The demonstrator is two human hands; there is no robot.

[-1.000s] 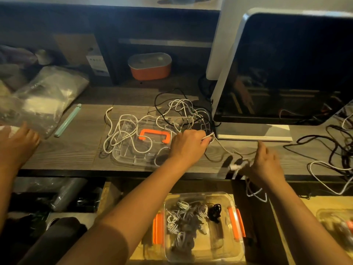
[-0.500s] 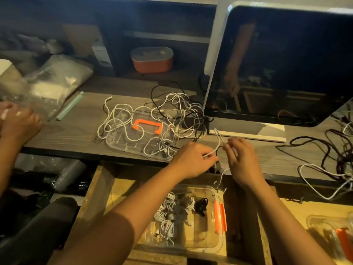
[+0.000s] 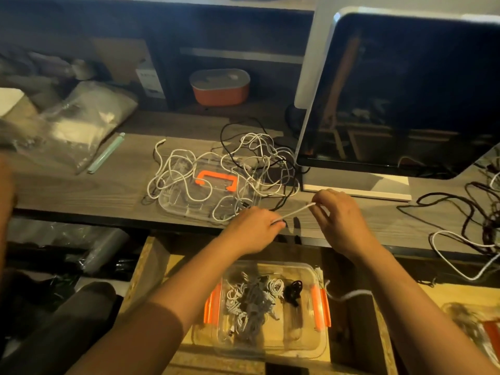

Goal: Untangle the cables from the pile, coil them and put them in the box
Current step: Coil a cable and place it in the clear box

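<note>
The wooden desk [image 3: 81, 190] carries a tangled cable pile [image 3: 230, 169], clear lid [image 3: 173, 207], monitor [image 3: 405, 98].

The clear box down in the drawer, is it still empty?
No, the clear box with orange latches already holds several coiled white and grey cables and a small black one.
</note>
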